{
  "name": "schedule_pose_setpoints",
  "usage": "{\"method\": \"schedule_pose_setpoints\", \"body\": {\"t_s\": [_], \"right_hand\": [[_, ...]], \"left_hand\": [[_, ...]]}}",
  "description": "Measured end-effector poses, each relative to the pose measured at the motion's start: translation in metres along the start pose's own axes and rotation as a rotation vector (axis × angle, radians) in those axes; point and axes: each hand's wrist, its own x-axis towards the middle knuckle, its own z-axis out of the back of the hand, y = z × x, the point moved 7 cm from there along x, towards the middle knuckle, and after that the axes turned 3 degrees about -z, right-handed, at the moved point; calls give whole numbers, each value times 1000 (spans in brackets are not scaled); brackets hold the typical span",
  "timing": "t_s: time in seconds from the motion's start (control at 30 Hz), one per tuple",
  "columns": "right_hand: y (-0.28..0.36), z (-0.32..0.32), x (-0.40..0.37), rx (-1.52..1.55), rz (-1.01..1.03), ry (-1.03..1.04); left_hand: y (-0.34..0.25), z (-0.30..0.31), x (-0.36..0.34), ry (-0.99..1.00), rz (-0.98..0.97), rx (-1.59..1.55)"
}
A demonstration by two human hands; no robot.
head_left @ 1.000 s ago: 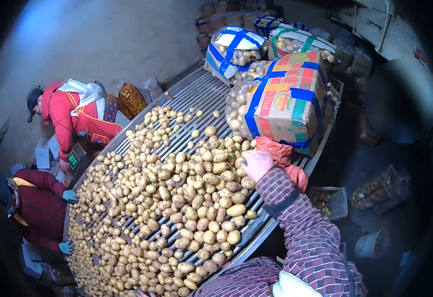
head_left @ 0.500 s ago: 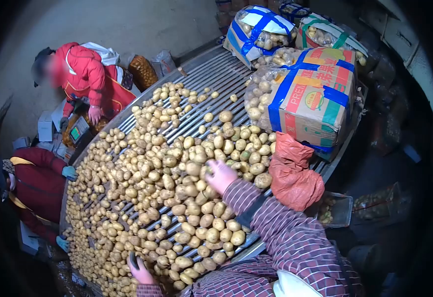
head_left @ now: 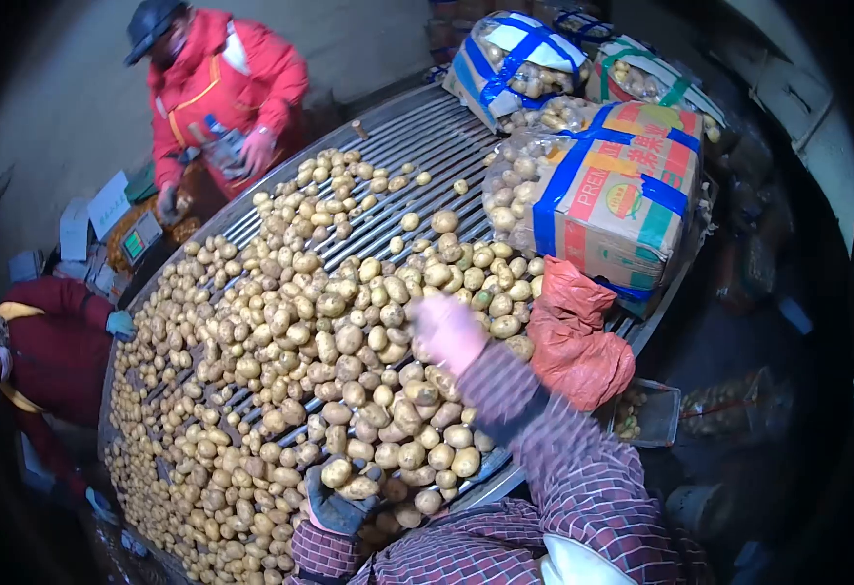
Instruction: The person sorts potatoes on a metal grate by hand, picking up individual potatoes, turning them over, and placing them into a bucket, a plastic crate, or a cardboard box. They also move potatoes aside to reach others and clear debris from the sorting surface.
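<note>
Several yellow-brown potatoes (head_left: 347,339) lie in a wide heap over a slatted metal table. At the near side my left hand (head_left: 337,512), in a pink glove with a dark palm, is turned palm up. Its fingers curl around a potato (head_left: 337,473), with another potato (head_left: 359,487) against them. My right hand (head_left: 449,333), also in a pink glove, is over the right part of the heap. Motion smears its fingers, so whether it grips anything does not show. A checked sleeve (head_left: 583,468) covers my right arm.
Right of the heap stands a taped carton (head_left: 612,195) of bagged potatoes, with a crumpled red bag (head_left: 578,336) before it. More taped packs (head_left: 519,68) stand behind. Across the table are a person in red (head_left: 222,97) by a scale (head_left: 141,237) and a person in maroon (head_left: 56,351).
My left hand has moved right and turned palm up, now around a potato. My right hand has shifted slightly right. The person in red has straightened up and holds a clear plastic item.
</note>
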Motion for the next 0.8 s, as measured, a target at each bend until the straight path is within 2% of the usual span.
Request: {"method": "schedule_pose_setpoints", "body": {"t_s": [0.03,0.07,0.1,0.23,0.27,0.33,0.4,0.43,0.47,0.53,0.57,0.6,0.63,0.67,0.7,0.73,0.8], "right_hand": [[-70,-10,19,-101,-151,-178],[-103,-6,22,-348,-177,-212],[-140,-19,27,-442,-246,-136],[-159,-26,30,-535,-319,-32],[-160,-26,33,-521,-263,-32],[-151,-20,34,-475,-203,98],[-151,-6,29,-381,-225,57],[-154,4,25,-255,-324,33],[-153,10,13,-24,-396,-8],[-153,-15,-5,642,-262,-93],[-94,-9,-33,888,-416,69],[-50,-15,-54,905,-381,115],[-13,-30,-76,808,-295,237],[33,-26,-96,530,-140,253],[54,-58,-120,544,-28,317],[66,-81,-136,559,84,377],[53,-81,-127,462,127,320]], "left_hand": [[3,-6,-2,90,43,-5],[4,4,-2,143,84,4],[4,14,-2,197,124,15],[13,27,-1,284,187,94],[15,26,0,327,193,99],[18,24,1,346,185,170],[11,27,0,277,95,324],[6,30,0,239,44,398],[5,29,-1,248,54,350],[5,26,2,261,69,247],[8,19,2,290,48,266],[12,9,2,254,26,304],[15,5,5,269,45,309],[17,5,8,287,66,317],[20,5,8,355,172,57],[18,11,4,327,164,53],[13,21,-4,271,143,48]]}}
